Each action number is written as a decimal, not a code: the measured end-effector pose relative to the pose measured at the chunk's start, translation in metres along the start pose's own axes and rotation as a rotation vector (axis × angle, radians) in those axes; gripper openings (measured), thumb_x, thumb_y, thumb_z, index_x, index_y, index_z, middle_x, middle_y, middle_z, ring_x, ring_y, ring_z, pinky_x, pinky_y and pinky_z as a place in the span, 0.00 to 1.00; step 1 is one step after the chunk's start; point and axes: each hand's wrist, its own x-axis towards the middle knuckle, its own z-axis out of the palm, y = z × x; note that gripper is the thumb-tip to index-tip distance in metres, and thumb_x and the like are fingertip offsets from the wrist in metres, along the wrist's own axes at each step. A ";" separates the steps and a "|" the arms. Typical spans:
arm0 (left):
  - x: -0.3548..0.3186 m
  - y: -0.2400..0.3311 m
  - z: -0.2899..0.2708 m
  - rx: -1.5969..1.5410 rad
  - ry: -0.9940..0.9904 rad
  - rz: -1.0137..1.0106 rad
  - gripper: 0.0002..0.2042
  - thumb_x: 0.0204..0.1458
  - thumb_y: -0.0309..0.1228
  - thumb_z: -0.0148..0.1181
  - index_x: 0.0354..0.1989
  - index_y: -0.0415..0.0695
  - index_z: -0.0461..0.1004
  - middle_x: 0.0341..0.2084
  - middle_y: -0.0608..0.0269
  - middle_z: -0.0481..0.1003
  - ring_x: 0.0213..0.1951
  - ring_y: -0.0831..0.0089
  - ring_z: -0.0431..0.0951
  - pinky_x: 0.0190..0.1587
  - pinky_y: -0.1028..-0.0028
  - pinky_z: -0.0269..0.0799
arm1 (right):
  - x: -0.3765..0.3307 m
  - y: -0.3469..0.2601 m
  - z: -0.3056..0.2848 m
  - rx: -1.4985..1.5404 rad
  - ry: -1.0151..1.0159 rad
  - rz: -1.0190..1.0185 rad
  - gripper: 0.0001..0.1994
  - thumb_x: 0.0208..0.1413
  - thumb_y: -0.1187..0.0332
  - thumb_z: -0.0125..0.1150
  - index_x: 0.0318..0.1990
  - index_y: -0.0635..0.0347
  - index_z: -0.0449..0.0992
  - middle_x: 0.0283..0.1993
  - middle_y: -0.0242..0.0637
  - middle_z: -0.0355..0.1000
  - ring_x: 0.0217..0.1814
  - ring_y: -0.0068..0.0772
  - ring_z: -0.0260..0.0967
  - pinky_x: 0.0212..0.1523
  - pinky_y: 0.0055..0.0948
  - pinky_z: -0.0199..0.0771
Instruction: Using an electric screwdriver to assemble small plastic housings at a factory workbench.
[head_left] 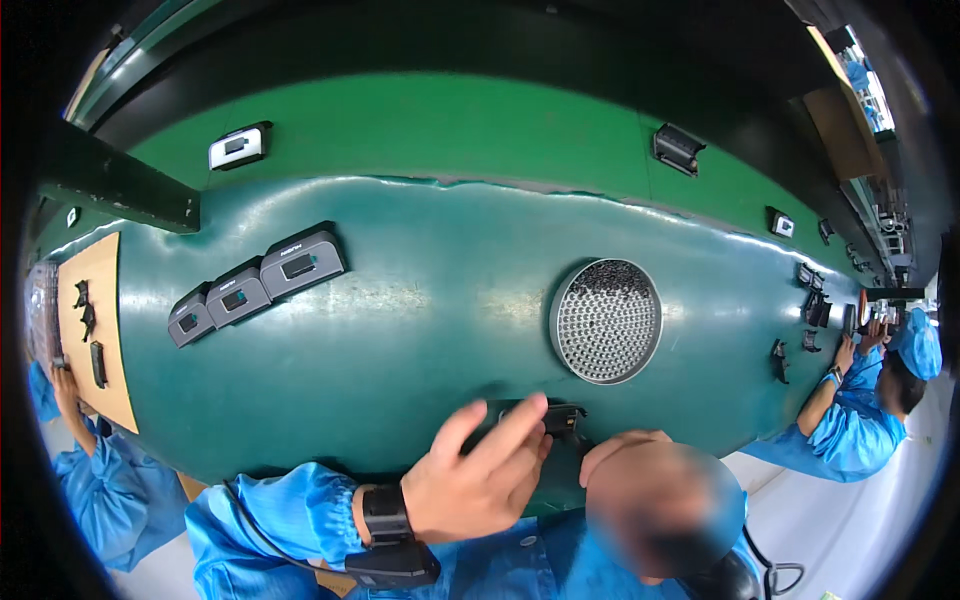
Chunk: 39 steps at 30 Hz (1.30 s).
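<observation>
Near the front edge of the bench, a small black plastic housing (pixel 566 416) with a metallic spot is between my hands. My left hand (pixel 475 485) is at its left end, thumb and forefinger raised apart and the other fingers curled against the housing. My right hand (pixel 622 446) is bent round the housing's right end; a blurred round patch covers most of this hand. Just beyond lies a round metal tray (pixel 607 372) holding many small metal pieces, with darker ones heaped at its far side.
Grey-and-black devices (pixel 303 264) stand in a row at left. On the green strip beyond lie a white-faced device (pixel 237 147) and a black housing (pixel 679 150). Black parts (pixel 780 360) lie at right near a co-worker (pixel 850 400). Another person's hand (pixel 66 390) is by a tan board (pixel 110 350).
</observation>
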 end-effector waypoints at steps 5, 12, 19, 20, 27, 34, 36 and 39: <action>-0.001 -0.008 -0.007 -0.253 0.033 0.092 0.10 0.48 0.29 0.63 0.37 0.41 0.84 0.38 0.62 0.77 0.55 0.58 0.74 0.50 0.63 0.77 | 0.015 -0.025 0.012 0.054 0.332 0.008 0.30 0.60 0.41 0.64 0.54 0.55 0.65 0.25 0.41 0.73 0.19 0.38 0.72 0.19 0.37 0.78; 0.022 -0.015 0.000 -0.261 0.039 -0.106 0.17 0.42 0.30 0.71 0.44 0.47 0.83 0.45 0.62 0.76 0.51 0.60 0.75 0.46 0.63 0.73 | 0.056 0.015 -0.036 0.001 0.426 -0.104 0.32 0.61 0.35 0.57 0.54 0.54 0.60 0.30 0.42 0.70 0.23 0.38 0.70 0.23 0.38 0.75; 0.031 -0.030 0.011 -0.235 0.012 -0.147 0.20 0.38 0.32 0.74 0.44 0.49 0.84 0.46 0.64 0.77 0.50 0.60 0.74 0.50 0.59 0.67 | 0.048 0.049 -0.055 -0.027 0.444 -0.071 0.33 0.61 0.35 0.54 0.52 0.57 0.58 0.29 0.42 0.69 0.22 0.36 0.70 0.23 0.37 0.76; 0.032 -0.030 0.014 -0.238 0.014 -0.143 0.20 0.38 0.32 0.75 0.44 0.49 0.84 0.46 0.64 0.77 0.50 0.60 0.74 0.50 0.59 0.66 | 0.047 0.051 -0.057 -0.032 0.446 -0.067 0.33 0.61 0.35 0.54 0.52 0.57 0.58 0.29 0.42 0.69 0.22 0.36 0.70 0.23 0.37 0.76; 0.027 -0.028 0.022 -0.247 -0.006 -0.152 0.20 0.38 0.33 0.75 0.44 0.50 0.84 0.46 0.64 0.77 0.51 0.60 0.74 0.50 0.59 0.66 | 0.038 0.062 -0.061 -0.045 0.366 -0.070 0.33 0.61 0.34 0.55 0.52 0.57 0.59 0.29 0.42 0.69 0.22 0.36 0.70 0.23 0.37 0.76; 0.017 -0.031 0.026 -0.263 0.015 -0.167 0.19 0.38 0.32 0.74 0.43 0.49 0.84 0.47 0.65 0.77 0.51 0.61 0.74 0.50 0.59 0.67 | 0.033 0.020 -0.044 0.053 0.517 -0.085 0.30 0.61 0.39 0.60 0.54 0.55 0.62 0.28 0.38 0.69 0.19 0.36 0.67 0.20 0.39 0.74; 0.022 -0.033 0.026 -0.260 0.036 -0.146 0.19 0.38 0.32 0.74 0.43 0.49 0.84 0.48 0.65 0.78 0.51 0.61 0.74 0.50 0.59 0.68 | 0.033 0.004 -0.037 0.057 0.436 -0.130 0.27 0.62 0.43 0.62 0.52 0.55 0.64 0.26 0.36 0.69 0.17 0.31 0.67 0.16 0.33 0.73; 0.015 -0.043 0.027 -0.239 0.007 -0.155 0.20 0.38 0.33 0.75 0.44 0.48 0.83 0.47 0.65 0.79 0.51 0.61 0.75 0.51 0.58 0.68 | 0.025 0.031 -0.011 0.029 0.342 -0.243 0.25 0.63 0.47 0.63 0.49 0.57 0.63 0.23 0.36 0.69 0.14 0.27 0.66 0.13 0.30 0.75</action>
